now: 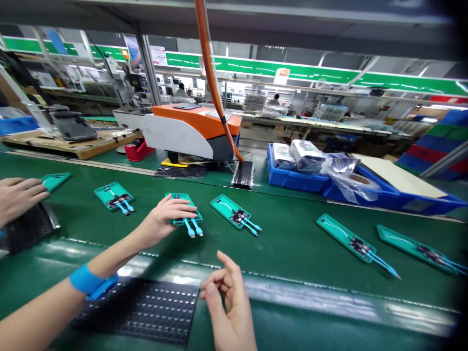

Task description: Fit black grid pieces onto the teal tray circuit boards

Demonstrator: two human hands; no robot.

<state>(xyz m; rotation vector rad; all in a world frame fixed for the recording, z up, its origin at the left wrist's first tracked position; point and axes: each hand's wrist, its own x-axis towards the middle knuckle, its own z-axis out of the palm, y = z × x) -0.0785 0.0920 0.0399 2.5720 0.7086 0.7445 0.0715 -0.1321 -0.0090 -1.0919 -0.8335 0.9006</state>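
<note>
My left hand, with a blue band on its wrist, is closed over a teal plastic case. Two short light-blue cables stick out of this case towards me; the fingers hide much of its inside. Lower down, my right hand is held above the bench, holding nothing, its thumb apart and its fingers loosely bent. Just to the right of the held case lies another teal case, showing a dark circuit board and similar cables. A black tray with rows of small pockets lies below my left forearm.
More teal cases lie along the green bench. At the left edge, another person's hand is near a case and a black sheet. Behind stand an orange machine, red tape dispenser and blue bins.
</note>
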